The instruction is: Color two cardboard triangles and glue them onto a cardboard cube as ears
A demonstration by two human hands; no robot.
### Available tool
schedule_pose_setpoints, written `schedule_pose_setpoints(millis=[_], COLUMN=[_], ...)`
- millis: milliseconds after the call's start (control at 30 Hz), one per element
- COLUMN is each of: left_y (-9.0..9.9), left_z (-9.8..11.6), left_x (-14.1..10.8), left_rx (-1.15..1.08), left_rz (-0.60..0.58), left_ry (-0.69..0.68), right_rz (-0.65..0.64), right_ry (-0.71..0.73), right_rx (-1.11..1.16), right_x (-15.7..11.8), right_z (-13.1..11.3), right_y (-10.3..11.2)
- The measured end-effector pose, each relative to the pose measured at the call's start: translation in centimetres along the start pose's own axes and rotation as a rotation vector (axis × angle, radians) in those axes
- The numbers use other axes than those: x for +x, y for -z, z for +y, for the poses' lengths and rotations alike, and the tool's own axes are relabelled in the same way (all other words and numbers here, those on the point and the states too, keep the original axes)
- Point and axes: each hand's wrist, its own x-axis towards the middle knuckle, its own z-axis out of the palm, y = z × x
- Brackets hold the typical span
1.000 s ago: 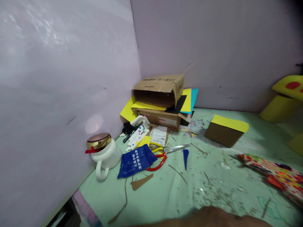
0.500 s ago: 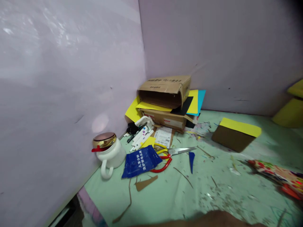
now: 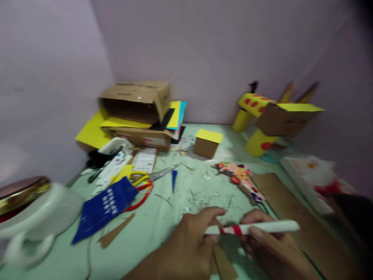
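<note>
White plastic shows between my hands: the marker (image 3: 271, 227), nearly level, low and right of centre, over the green table (image 3: 154, 227). Its barrel sits in my right hand (image 3: 274, 249), pinched with the thumb on the near side and fingers curled behind. My left hand (image 3: 194, 237) pinches the short white end, which I take to be the cap (image 3: 212, 230), with the index finger reaching out past it. Red shows between the two grips, and blur leaves me unable to tell whether the cap is fully seated.

Either way, I judge this a matter of line. Both ends should share one axis, so that any force runs straight along the barrel; a sideways bend could harm a tip or smear a finger. My left pinch should bear on the cap alone, my right on the barrel, behind the red band. Slow and firm beats a jerk: a sudden release could swing my left hand toward the scissors (image 3: 147, 184). The cardboard strip (image 3: 225, 266) lies beneath my hands and could catch a stray mark, so I would work a little higher. The yellow-topped box (image 3: 206, 144) stands well beyond, clear of my elbows.
</note>
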Motion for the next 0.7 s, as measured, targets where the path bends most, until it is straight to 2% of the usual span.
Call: schedule_pose_setpoints(millis=[200,433,500,633,700], left_y=[-0.4,-0.8,-0.8,-0.7,-0.8], left_z=[-0.8,-0.9,-1.0,-1.0,-0.8], left_x=[0.2,-0.5,-0.3,0.1,0.0], left_rx=[0.073,0.122,0.111,0.006,-0.022], left_rz=[-0.025,0.045,0.002,-0.145,-0.145], left_ry=[-0.082,-0.004,-0.054,-0.166,-0.210], right_rz=[-0.053,-0.146,-0.166,-0.163,-0.177], right_ry=[0.102,0.093,0.070,-0.007,-0.029], right_rx=[0.014,-0.178,-0.174,-0.024,0.029], right_x=[0.5,0.0,-0.1,0.1,0.2], right_z=[-0.2,-1.1,-1.2,-0.7,-0.5], right_y=[-0.3,-0.8,-1.0,-1.2,-1.2])
